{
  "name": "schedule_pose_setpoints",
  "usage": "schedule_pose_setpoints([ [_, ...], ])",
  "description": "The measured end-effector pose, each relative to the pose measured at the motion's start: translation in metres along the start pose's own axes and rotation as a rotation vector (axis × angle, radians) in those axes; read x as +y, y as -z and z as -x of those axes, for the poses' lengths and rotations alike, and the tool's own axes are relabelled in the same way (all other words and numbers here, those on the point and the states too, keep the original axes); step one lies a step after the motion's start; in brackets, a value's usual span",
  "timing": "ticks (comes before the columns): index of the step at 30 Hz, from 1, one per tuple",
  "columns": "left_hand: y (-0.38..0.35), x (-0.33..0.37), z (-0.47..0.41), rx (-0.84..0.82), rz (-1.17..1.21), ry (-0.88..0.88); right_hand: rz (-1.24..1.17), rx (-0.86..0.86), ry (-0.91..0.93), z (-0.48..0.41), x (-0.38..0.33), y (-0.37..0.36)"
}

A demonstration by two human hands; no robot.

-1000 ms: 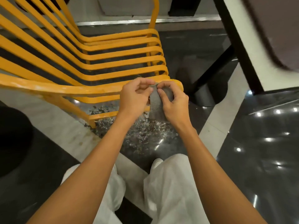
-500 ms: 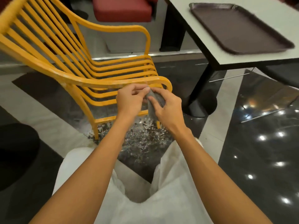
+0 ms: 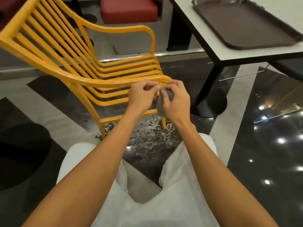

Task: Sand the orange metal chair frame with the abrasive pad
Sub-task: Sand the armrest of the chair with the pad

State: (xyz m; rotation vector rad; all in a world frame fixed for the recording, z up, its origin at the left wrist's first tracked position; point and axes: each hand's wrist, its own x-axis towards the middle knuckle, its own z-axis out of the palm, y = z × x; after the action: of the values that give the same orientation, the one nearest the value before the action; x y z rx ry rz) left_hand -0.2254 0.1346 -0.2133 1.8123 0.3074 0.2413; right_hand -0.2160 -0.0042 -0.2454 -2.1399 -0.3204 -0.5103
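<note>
The orange metal chair (image 3: 85, 79) stands in front of me, its slatted seat and back facing right. Its near armrest runs from upper left down to my hands. My left hand (image 3: 141, 95) and my right hand (image 3: 176, 102) meet at the front end of that armrest. Both pinch a grey abrasive pad (image 3: 161, 105), which hangs folded between them just below the armrest tip. Most of the pad is hidden behind my right hand.
A white table (image 3: 229, 51) on a black pedestal stands to the right, carrying a brown tray (image 3: 242, 22). A red seat (image 3: 127, 10) is behind the chair. Dust and flakes (image 3: 147, 133) lie on the glossy dark floor under the chair. My white-trousered knees (image 3: 141, 185) are below.
The view has tilted up, so the whole chair, table and tray show now. My hands stay together on the pad at the armrest end, fingers shifting slightly.
</note>
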Motion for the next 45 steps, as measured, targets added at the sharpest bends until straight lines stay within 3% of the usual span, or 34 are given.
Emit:
schedule_pose_setpoints([
  [11, -0.017, -0.044, -0.101, 0.042, -0.519, -0.299, 0.128, 0.081, -0.258, -0.082, 0.080, -0.050],
  [16, -0.020, -0.067, -0.124, 0.025, -0.684, -0.378, 0.135, 0.018, -0.218, -0.108, 0.097, -0.066],
  [21, -0.020, -0.077, -0.127, 0.043, -0.695, -0.432, 0.110, -0.030, -0.057, -0.105, 0.106, -0.058],
  [30, -0.018, -0.078, -0.137, 0.048, -0.656, -0.423, 0.114, -0.014, -0.009, -0.104, 0.103, -0.064],
  [40, -0.006, -0.084, -0.139, 0.039, -0.604, -0.445, 0.127, -0.059, 0.006, -0.112, 0.093, -0.073],
  [45, -0.003, -0.084, -0.138, 0.058, -0.600, -0.440, 0.145, -0.017, -0.079, -0.116, 0.098, -0.068],
])
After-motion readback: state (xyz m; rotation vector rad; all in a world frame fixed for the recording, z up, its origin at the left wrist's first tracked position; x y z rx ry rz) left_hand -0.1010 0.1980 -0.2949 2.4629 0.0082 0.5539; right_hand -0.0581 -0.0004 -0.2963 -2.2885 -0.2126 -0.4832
